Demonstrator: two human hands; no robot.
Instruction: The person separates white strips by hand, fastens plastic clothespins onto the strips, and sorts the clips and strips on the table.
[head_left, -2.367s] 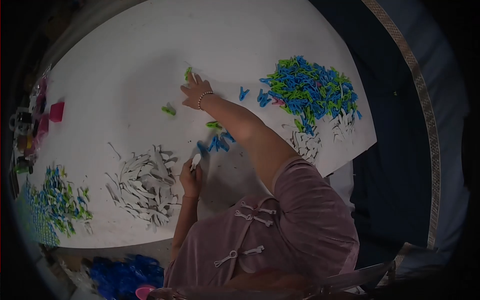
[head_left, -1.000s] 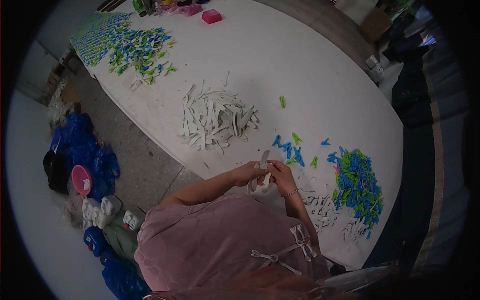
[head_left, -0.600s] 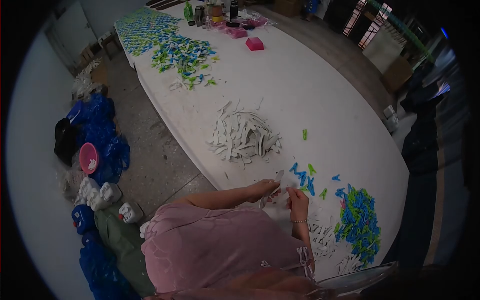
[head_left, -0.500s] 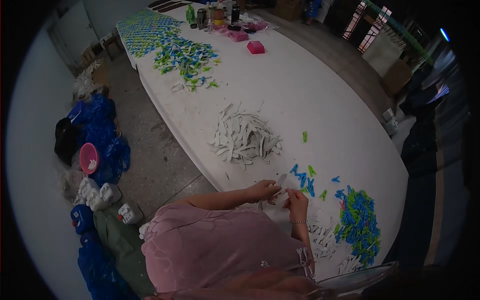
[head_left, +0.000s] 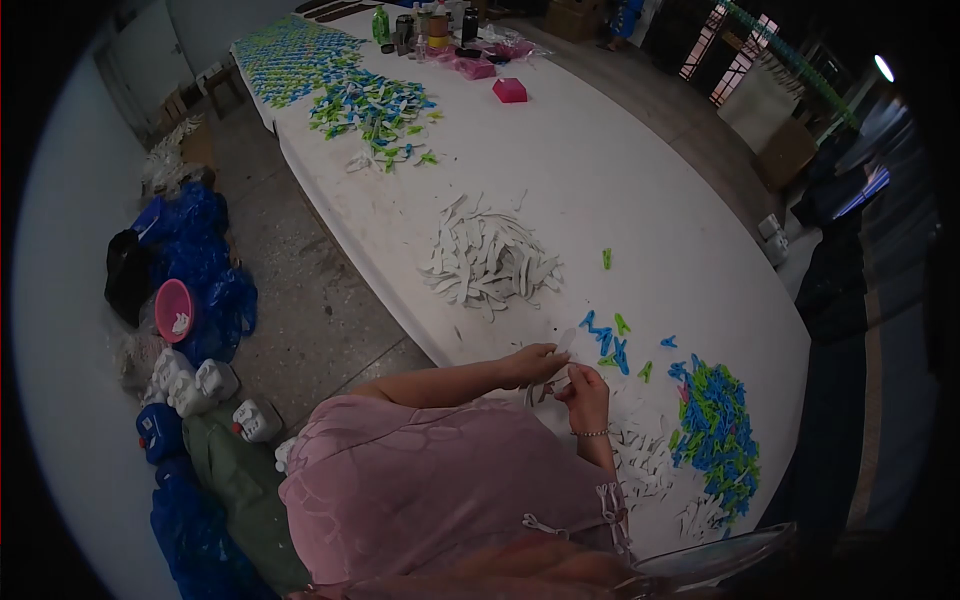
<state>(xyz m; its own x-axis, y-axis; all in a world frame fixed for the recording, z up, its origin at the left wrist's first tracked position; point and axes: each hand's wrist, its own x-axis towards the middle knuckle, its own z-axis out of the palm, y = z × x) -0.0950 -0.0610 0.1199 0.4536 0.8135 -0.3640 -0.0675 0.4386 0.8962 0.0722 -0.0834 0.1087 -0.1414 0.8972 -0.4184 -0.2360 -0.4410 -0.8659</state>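
My left hand [head_left: 533, 364] is closed around a pale, flat strip [head_left: 567, 339] whose end sticks out past the fingers. My right hand [head_left: 587, 396], with a beaded bracelet at the wrist, is pinched close beside it at the strips. What lies between its fingertips is too small to make out. Another pale strip [head_left: 530, 396] hangs below the left fingers. Just beyond the hands lie several loose blue clothespins [head_left: 606, 334] and green clothespins [head_left: 622, 324]. A heap of grey-white strips [head_left: 490, 258] is spread on the table ahead of my left hand.
The long white table [head_left: 600, 180] carries a mixed pile of clothespins [head_left: 715, 430] at right and white scraps [head_left: 640, 460] near my right arm. Far off are another clothespin pile [head_left: 375, 110], bottles [head_left: 470, 25] and a pink box [head_left: 510, 91]. Jugs [head_left: 215, 380] stand on the left floor.
Both hands have shifted slightly up in view and the right hand has turned, its fingers now closer to the left. The whole view has tilted a little.
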